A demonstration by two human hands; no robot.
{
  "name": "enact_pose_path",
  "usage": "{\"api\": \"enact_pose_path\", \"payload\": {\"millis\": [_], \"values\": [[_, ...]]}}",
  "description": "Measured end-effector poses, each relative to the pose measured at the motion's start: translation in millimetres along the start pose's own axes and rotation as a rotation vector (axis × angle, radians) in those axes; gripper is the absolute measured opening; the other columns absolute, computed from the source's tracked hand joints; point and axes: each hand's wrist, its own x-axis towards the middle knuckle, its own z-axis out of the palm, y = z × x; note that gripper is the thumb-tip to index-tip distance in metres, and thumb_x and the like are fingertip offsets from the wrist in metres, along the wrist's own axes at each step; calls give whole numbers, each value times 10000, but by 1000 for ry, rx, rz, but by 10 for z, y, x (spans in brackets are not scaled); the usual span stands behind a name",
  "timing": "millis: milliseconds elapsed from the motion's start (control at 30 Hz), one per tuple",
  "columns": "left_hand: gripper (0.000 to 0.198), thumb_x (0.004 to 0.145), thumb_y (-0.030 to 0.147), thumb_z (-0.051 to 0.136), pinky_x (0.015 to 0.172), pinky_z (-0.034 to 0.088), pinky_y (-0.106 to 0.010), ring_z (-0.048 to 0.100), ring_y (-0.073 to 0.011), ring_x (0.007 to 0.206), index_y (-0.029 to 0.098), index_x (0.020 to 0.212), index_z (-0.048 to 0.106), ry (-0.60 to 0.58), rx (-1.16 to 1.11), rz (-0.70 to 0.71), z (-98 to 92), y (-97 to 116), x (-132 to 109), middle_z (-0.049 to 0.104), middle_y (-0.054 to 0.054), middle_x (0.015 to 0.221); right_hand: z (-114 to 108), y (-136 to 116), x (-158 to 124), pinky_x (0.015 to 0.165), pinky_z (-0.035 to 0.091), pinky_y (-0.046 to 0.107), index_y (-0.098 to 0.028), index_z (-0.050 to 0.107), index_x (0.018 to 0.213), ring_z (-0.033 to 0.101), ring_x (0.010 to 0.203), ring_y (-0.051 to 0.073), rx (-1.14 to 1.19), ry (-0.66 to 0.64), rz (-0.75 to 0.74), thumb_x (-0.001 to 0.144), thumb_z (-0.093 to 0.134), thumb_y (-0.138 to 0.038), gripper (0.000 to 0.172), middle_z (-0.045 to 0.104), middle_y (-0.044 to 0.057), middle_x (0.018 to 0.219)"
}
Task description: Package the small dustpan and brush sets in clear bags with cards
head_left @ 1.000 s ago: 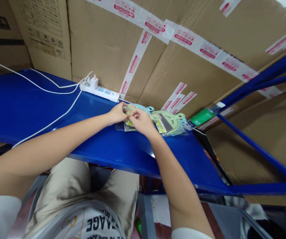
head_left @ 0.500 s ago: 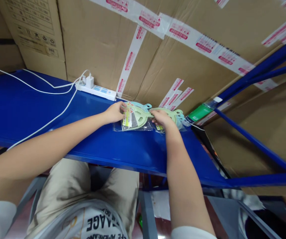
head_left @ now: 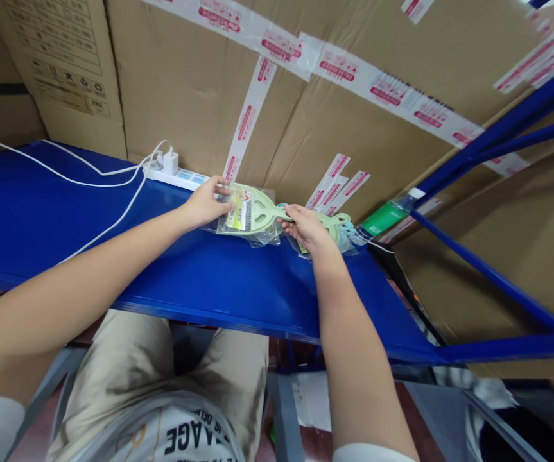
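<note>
A pale green plastic tool in a clear bag (head_left: 252,215) is lifted a little above the blue shelf (head_left: 219,276). My left hand (head_left: 205,204) pinches its left end, by the yellow label. My right hand (head_left: 304,228) grips its handle end. Under and beyond my right hand lies a small stack of similar green and blue bagged tools (head_left: 339,228) on the shelf.
A white power strip (head_left: 175,174) with a plugged charger and white cables (head_left: 108,218) lies at the back left. Taped cardboard boxes (head_left: 305,96) wall the back. A green-labelled bottle (head_left: 385,218) lies to the right, by blue frame bars (head_left: 493,276).
My right hand moved from the middle of the pile to the handle end. Both hands then raised the top bagged tool and shifted it left off the stack.
</note>
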Motion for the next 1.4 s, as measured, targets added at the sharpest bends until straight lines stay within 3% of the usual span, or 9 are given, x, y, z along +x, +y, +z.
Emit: {"api": "enact_pose_path", "payload": {"millis": [100,267,467,667,967,1267,1400], "values": [[525,679,1,843,796,548,-292,662,-127,817,220,1100,621,73,22,53,-105,66,25,714,-30,1102,45,30,17,516,484,178,-234,569,816,567,505,84,25,-29,-87,982,735,-287,241,625,-45,631],[438,706,-7,811,835,581,-311,694,-163,864,206,1046,634,74,0,77,-210,151,10,714,-17,912,106,28,8,554,506,202,-242,581,872,598,542,97,35,-25,-152,958,758,-369,234,649,-50,652],[385,691,-30,810,843,596,-367,686,-167,798,198,946,633,77,-3,56,-202,180,-15,687,-3,825,170,14,-21,561,508,215,-243,601,891,598,536,104,47,38,-171,955,723,-363,182,644,-66,620],[357,678,-23,837,889,604,-412,720,-203,870,193,875,632,65,-73,9,-189,192,-27,713,-34,839,159,80,45,591,512,233,-248,600,891,625,569,116,-25,-21,-242,934,735,-424,226,641,-57,665],[278,763,7,767,860,587,-372,674,-145,722,206,872,606,70,57,60,-187,241,-58,700,23,744,179,106,56,624,526,244,-250,592,912,627,576,116,-2,20,-216,994,633,-341,129,641,-48,676],[289,698,-24,719,891,571,-365,711,-180,806,200,866,648,0,192,154,-238,226,-41,713,-5,806,193,94,31,640,537,265,-245,604,911,629,572,130,46,46,-186,1004,575,-230,100,643,-43,666],[250,709,19,734,933,596,-422,706,-181,810,193,866,645,-28,190,194,-249,190,-11,729,-24,863,174,110,59,614,537,258,-247,605,908,632,559,128,52,30,-201,990,649,-285,101,648,-44,662]]}}
